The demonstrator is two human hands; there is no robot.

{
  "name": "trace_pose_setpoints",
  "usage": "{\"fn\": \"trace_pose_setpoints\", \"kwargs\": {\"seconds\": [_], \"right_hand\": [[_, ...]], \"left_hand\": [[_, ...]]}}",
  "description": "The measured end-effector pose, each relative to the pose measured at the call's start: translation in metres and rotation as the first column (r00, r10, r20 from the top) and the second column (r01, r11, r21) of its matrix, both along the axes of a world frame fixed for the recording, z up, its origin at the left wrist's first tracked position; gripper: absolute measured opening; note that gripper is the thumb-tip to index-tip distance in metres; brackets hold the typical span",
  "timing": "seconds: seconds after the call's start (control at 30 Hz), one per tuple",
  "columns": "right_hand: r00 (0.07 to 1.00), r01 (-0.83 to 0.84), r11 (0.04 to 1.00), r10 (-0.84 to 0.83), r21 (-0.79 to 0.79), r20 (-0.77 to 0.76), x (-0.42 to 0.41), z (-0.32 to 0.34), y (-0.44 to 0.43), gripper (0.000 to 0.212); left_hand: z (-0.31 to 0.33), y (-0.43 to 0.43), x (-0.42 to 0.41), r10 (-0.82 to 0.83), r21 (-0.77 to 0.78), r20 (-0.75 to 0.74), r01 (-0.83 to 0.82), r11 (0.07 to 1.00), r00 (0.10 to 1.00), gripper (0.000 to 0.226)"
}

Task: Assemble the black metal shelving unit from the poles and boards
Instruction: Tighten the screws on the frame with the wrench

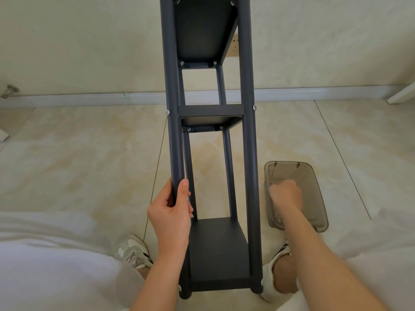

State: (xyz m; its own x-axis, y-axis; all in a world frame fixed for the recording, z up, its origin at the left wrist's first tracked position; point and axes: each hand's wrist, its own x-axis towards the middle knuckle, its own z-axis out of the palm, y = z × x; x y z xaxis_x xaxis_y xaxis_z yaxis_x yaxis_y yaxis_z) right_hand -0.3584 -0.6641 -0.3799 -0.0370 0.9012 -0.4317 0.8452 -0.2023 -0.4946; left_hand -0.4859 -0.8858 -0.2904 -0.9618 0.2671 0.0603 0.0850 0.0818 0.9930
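The tall black metal shelving unit (248,153) stands upright on the cream tiled floor (67,164) between my feet, with three black boards fixed between its four round poles. My left hand (171,212) grips its near left pole (174,142) just above the lowest board (216,250), fingers and thumb wrapped round it. My right hand (285,194) is to the right of the unit, down in a smoky translucent plastic bin (314,187), fingers curled under; I cannot tell whether it holds anything. Behind the unit runs a white skirting board (89,98).
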Motion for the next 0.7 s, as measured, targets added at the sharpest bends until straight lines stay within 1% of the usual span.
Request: {"fn": "trace_pose_setpoints", "kwargs": {"seconds": [0.03,0.07,0.1,0.17,0.2,0.23,0.27,0.3,0.37,0.43,0.47,0.57,0.7], "right_hand": [[0.999,-0.001,0.998,0.003,0.055,-0.037,-0.008,0.015,0.0,0.019],[0.994,-0.007,0.995,0.019,0.103,-0.107,-0.018,0.032,0.001,0.024],[0.977,-0.012,0.99,0.041,0.141,-0.207,-0.027,0.049,0.0,0.029],[0.901,-0.008,0.987,0.077,0.162,-0.427,-0.045,0.088,-0.002,0.037],[0.845,-0.002,0.993,0.066,0.121,-0.531,-0.052,0.106,-0.004,0.04],[0.785,0.004,0.999,0.025,0.046,-0.619,-0.059,0.123,-0.007,0.042],[0.742,0.002,0.999,-0.029,-0.041,-0.67,-0.064,0.138,-0.009,0.045],[0.722,-0.011,0.993,-0.074,-0.119,-0.688,-0.069,0.15,-0.011,0.05],[0.69,-0.076,0.961,-0.142,-0.266,-0.71,-0.077,0.163,-0.017,0.067],[0.648,-0.113,0.925,-0.208,-0.362,-0.732,-0.085,0.168,-0.026,0.079],[0.631,-0.09,0.927,-0.23,-0.364,-0.741,-0.088,0.168,-0.031,0.078],[0.57,0.025,0.953,-0.263,-0.303,-0.779,-0.094,0.164,-0.038,0.069],[0.525,0.076,0.965,-0.251,-0.249,-0.813,-0.096,0.162,-0.041,0.068]], "left_hand": [[0.0,0.0,0.0,-0.001,0.003,0.005,0.001,1.0,1.0,0.041],[0.001,0.0,0.001,0.0,0.008,0.009,0.0,1.0,1.0,0.043],[0.001,0.0,0.001,0.0,0.013,0.014,0.0,1.0,1.0,0.043],[0.001,-0.001,0.002,-0.002,0.016,0.012,0.002,1.0,1.0,0.044],[0.001,-0.001,0.002,-0.005,0.012,0.009,0.004,1.0,1.0,0.045],[0.001,-0.002,0.002,-0.006,0.008,0.008,0.006,1.0,1.0,0.045],[0.001,-0.002,0.001,-0.007,0.006,0.007,0.007,1.0,1.0,0.044],[0.001,-0.002,0.002,-0.009,0.003,0.007,0.009,1.0,1.0,0.043],[0.001,-0.001,0.001,-0.008,0.001,0.002,0.008,1.0,1.0,0.046],[0.001,-0.001,0.001,-0.006,0.006,0.001,0.006,1.0,1.0,0.051],[0.0,-0.001,0.001,-0.005,0.007,0.005,0.005,1.0,1.0,0.052],[-0.001,-0.002,0.002,-0.008,0.009,0.009,0.008,1.0,1.0,0.053],[0.0,-0.001,-0.001,0.004,0.02,0.025,-0.004,1.0,1.0,0.051]]}}
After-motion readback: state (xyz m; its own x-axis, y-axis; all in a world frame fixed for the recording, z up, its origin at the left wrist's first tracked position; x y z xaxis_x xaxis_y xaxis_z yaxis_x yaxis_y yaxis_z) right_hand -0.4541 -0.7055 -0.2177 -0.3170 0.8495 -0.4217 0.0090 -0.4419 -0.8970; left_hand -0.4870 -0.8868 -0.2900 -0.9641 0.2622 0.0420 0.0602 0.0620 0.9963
